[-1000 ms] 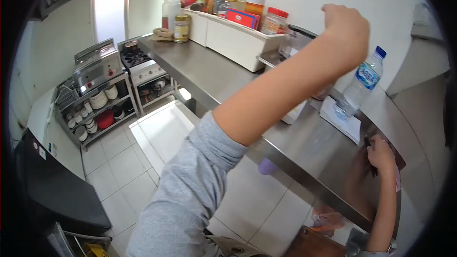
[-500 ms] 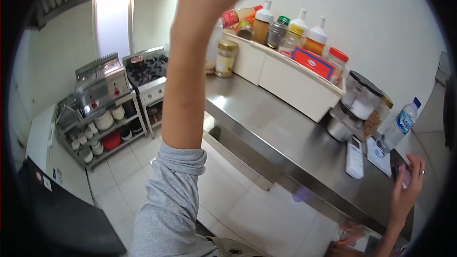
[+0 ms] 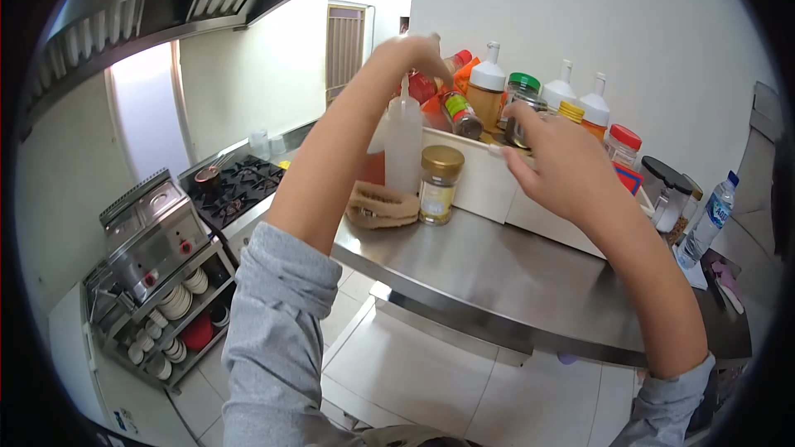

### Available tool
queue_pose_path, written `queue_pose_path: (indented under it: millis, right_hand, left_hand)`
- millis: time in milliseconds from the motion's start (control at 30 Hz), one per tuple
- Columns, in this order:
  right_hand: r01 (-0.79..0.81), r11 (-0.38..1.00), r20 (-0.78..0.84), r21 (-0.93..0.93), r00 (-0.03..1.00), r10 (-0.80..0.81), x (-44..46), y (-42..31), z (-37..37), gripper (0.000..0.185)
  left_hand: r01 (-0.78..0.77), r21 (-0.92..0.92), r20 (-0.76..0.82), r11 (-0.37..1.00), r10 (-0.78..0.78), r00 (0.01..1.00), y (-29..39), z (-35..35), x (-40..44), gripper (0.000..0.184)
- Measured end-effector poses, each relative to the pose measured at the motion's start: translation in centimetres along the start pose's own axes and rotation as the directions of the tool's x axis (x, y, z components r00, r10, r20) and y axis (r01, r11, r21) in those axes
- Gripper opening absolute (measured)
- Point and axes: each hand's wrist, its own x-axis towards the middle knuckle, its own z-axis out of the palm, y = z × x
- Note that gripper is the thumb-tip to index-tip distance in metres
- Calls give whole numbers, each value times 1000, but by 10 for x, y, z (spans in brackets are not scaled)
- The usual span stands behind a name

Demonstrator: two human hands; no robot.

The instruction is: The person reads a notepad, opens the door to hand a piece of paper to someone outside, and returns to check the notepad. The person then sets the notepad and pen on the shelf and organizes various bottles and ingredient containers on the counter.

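Observation:
My left hand (image 3: 418,56) reaches over the left end of a long white bin (image 3: 571,219), with its fingers bent down beside a red-labelled bottle (image 3: 421,87). Its fingertips are partly hidden, so I cannot tell whether it grips anything. Just below them a spice jar with a green label (image 3: 457,108) leans at the bin's edge. Above the bin's front wall is my right hand (image 3: 553,157), thumb and fingers apart, close to a green-lidded jar (image 3: 524,84). White-topped bottles (image 3: 487,79) and a yellow-lidded jar (image 3: 571,110) also stand in the bin.
A gold-lidded jar (image 3: 439,186), a pale squeeze bottle (image 3: 403,145) and a brown bowl-like object (image 3: 381,205) stand left of the bin on the steel counter (image 3: 497,269). Right are a water bottle (image 3: 712,219) and a purple item (image 3: 727,277). A stove (image 3: 240,190) is farther left.
My view has turned left. My right hand has left the purple item at the counter's right end and come over the bin. My left hand has lowered to the bin's left end.

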Motion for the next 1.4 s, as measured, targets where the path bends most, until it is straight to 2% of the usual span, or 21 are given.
queue_pose_path:
  millis: [33, 100, 133, 233, 267, 333, 367, 467, 533, 600, 633, 667, 733, 800, 833, 867, 933, 1033, 1200, 1300, 1400]
  right_hand:
    - [-10, 1000, -1, -10, 1000, 10, 14, 0, 7, 34]
    - [-110, 992, 144, 69, 985, 99, 38, -4, 19, 37]
    - [-117, 991, 144, 68, 984, 107, 48, -6, 24, 37]
    - [-231, 970, 249, 80, 946, 205, 72, -8, 38, 45]
    - [-238, 965, 257, 114, 945, 203, 79, -6, 45, 49]
    - [-246, 958, 265, 147, 943, 201, 91, -3, 60, 54]
    - [-247, 950, 278, 190, 942, 189, 96, -2, 66, 58]
    - [-295, 920, 343, 259, 918, 198, 104, -9, 67, 61]
    - [-275, 896, 477, 350, 875, 82, 112, -11, 70, 58]
    - [-207, 901, 451, 381, 892, 14, 120, -11, 76, 55]
    - [-250, 885, 512, 392, 859, 16, 125, -13, 68, 53]
    - [-298, 867, 572, 400, 820, 17, 128, -15, 64, 51]
    - [-278, 842, 508, 462, 861, 5, 129, -5, 73, 43]
    - [-216, 833, 344, 510, 938, 33, 132, 4, 79, 43]
    - [-335, 853, 385, 400, 906, 175, 133, -4, 61, 53]
    - [-330, 855, 387, 400, 907, 169, 132, -6, 55, 53]
    - [-272, 708, 154, 651, 961, 228, 129, -3, 50, 61]
    - [-285, 699, 97, 656, 950, 297, 129, -1, 46, 67]
    - [-271, 820, 156, 503, 962, 222, 127, 13, 48, 64]
    - [-290, 818, 204, 497, 955, 215, 120, 13, 55, 61]
    - [-342, 804, 244, 487, 937, 251, 112, 10, 48, 60]
  left_hand:
    - [-14, -2, -4, 1000, 14, 1000, -1, 7, 7, 104]
    - [-33, 128, -89, 991, 45, 995, -4, 17, 16, 75]
    - [-40, 130, -88, 991, 52, 995, -6, 14, 19, 75]
    - [-106, -50, -276, 993, 88, 957, -9, -5, 17, 62]
    - [-108, -50, -276, 993, 90, 957, -11, -13, 14, 62]
    - [-202, -182, -505, 962, 84, 859, -14, -25, 5, 66]
    - [-272, -284, -531, 920, 86, 843, -22, -29, 10, 69]
    - [-470, -560, -632, 683, 14, 774, -31, -38, -17, 77]
    - [-601, -533, -738, 596, 19, 674, -40, -39, -30, 61]
    - [-749, -661, -750, 43, -22, 661, -50, -40, -38, 35]
    - [-679, -731, -681, -69, 9, 732, -52, -39, -53, 32]
    - [-732, -665, -744, -146, 45, 667, -60, -40, -62, 45]
    - [-747, -663, -745, -46, -67, 664, -90, -44, -79, 57]
    - [-835, -522, -840, -172, -66, 539, -86, -31, -101, 55]
    - [-799, -554, -809, -233, -77, 583, -91, -25, -110, 57]
    - [-763, -598, -790, -243, 17, 613, -115, -19, -106, 59]
    - [-792, -571, -801, -217, -66, 595, -115, -2, -112, 57]
    - [-743, -614, -730, -267, -166, 663, -133, 25, -100, 50]
    - [-668, -633, -663, -392, -171, 729, -148, 52, -83, 44]
    - [-692, -655, -647, -304, -247, 721, -145, 52, -87, 42]
    - [-668, -658, -678, -347, -113, 726, -149, 53, -90, 43]
